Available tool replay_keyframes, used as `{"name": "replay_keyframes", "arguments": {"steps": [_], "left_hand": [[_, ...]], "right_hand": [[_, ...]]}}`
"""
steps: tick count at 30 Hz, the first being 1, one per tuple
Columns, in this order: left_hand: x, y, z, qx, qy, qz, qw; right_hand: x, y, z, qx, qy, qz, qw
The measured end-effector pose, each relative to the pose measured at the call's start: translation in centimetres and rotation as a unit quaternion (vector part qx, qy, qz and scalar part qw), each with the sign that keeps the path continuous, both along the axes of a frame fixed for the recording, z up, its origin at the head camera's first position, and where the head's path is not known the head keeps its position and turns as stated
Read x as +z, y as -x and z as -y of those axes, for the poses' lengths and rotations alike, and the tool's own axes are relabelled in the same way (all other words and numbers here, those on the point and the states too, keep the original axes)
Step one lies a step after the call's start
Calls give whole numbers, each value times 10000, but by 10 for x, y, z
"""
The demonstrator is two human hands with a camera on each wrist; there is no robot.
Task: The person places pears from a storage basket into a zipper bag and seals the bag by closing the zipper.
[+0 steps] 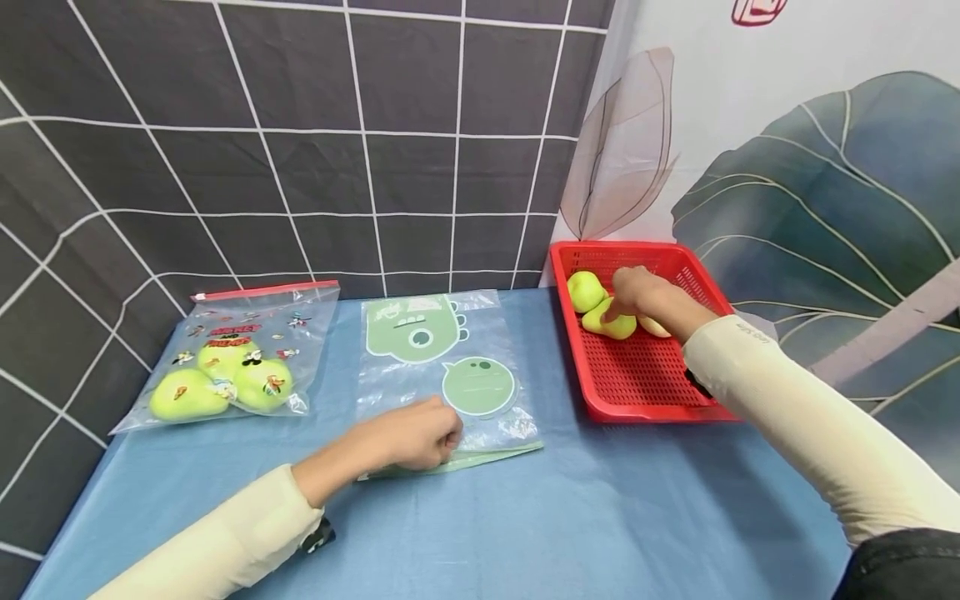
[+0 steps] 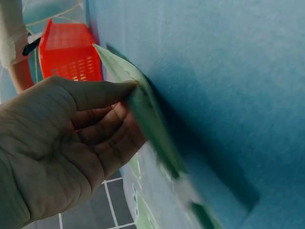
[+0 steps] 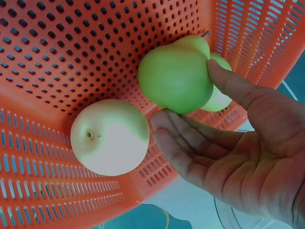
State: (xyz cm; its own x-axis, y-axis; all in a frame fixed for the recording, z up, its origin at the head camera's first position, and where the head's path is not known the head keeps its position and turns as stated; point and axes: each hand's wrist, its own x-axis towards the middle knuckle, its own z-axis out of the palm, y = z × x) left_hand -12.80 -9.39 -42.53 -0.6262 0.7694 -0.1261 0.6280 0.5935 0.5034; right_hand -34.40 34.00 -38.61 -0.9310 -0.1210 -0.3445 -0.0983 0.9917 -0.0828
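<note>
My left hand (image 1: 420,433) pinches the near edge of a clear zip bag (image 1: 480,429) with green cartoon prints. In the left wrist view, thumb and fingers hold the bag's green edge (image 2: 152,119) slightly above the cloth. Over in the red basket (image 1: 615,410), my right hand (image 1: 641,292) grips a green pear (image 3: 174,78), with the thumb on one side and fingertips on the other. Close by in the basket are a green fruit (image 1: 585,292), partly behind the pear in the right wrist view, and a pale yellowish round fruit (image 3: 109,138).
On the left lies a clear bag (image 1: 255,308) with a red zip strip and several yellow-green fruits (image 1: 187,395) inside. A blue cloth (image 1: 510,533) covers the table. Behind it hangs a dark grid-patterned backdrop (image 1: 300,175), and a leaf-print one (image 1: 795,192) is at right.
</note>
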Motion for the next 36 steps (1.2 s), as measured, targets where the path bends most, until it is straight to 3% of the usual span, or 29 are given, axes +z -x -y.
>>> {"name": "replay_keyframes", "arguments": {"steps": [1,3,5,7,12,14,17,20,24,26,28,32,36], "left_hand": [[10,-6,-2,126,97,178,9997],[13,-10,-5,235,158,285,9992],[17,-13,-8,366,139,378,9985],[29,-17,-13,561,124,482,9972],[57,-14,-20,835,-599,539,9932],[75,-11,-23,1044,-932,573,9885],[106,-5,-26,1460,-1356,442,9789],[139,1,-29,1862,-1745,101,9668],[178,6,-33,2466,-2089,-429,9453],[194,9,-36,2809,-2192,-559,9327],[207,12,-39,3125,-2270,-604,9204],[225,20,-42,3574,-2421,-516,9006],[234,27,-41,3761,-2509,-409,8910]], "right_hand": [[13,-13,10,-13,35,12,10000],[44,-45,34,-172,60,58,9998],[64,-66,51,-250,116,87,9996],[79,-81,61,-279,174,172,9993],[75,-75,57,-264,172,238,9992],[67,-66,50,-213,154,209,9994],[41,-41,31,-96,9,22,10000],[24,-24,17,-22,4,-68,10000],[43,-43,30,-50,154,-13,9999],[60,-63,43,-48,175,-25,9998],[69,-73,49,-33,149,-60,9999],[75,-83,55,7,96,-108,9999],[71,-81,54,6,63,-161,9998]]}}
